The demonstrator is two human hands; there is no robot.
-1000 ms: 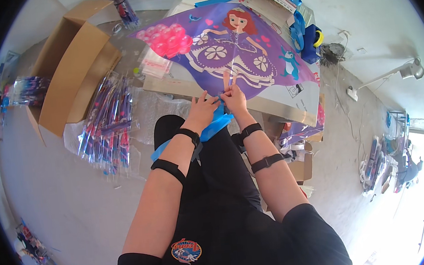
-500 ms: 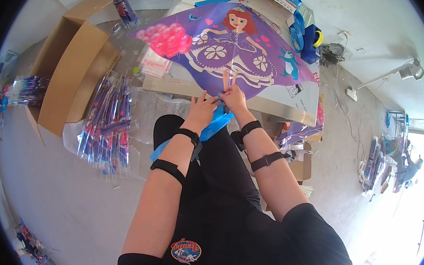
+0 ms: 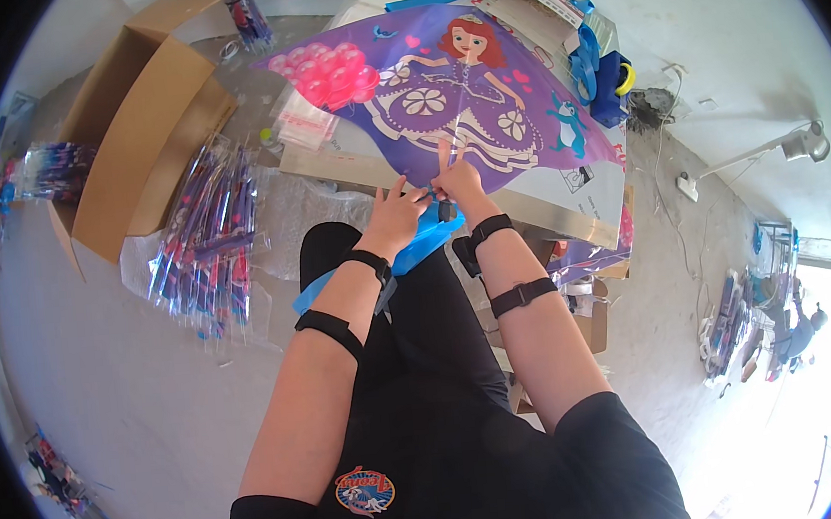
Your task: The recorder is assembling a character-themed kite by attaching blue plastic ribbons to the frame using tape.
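In the middle of the frame we see the left hand (image 3: 396, 218) with its outer fingers fanned apart; whether its thumb and forefinger grip anything we cannot tell. The right hand (image 3: 451, 186) is drawn closed in a pinch, its fingertips covering what lies between them. The purple printed sheet (image 3: 397, 142) spreads over the desk (image 3: 601, 208) at upper centre, its lower tip at our fingertips, with blue material (image 3: 417, 250) just below.

Two hands (image 3: 395, 220) (image 3: 462, 187), four black straps (image 3: 523, 296) and one large purple sheet (image 3: 452, 105) show.
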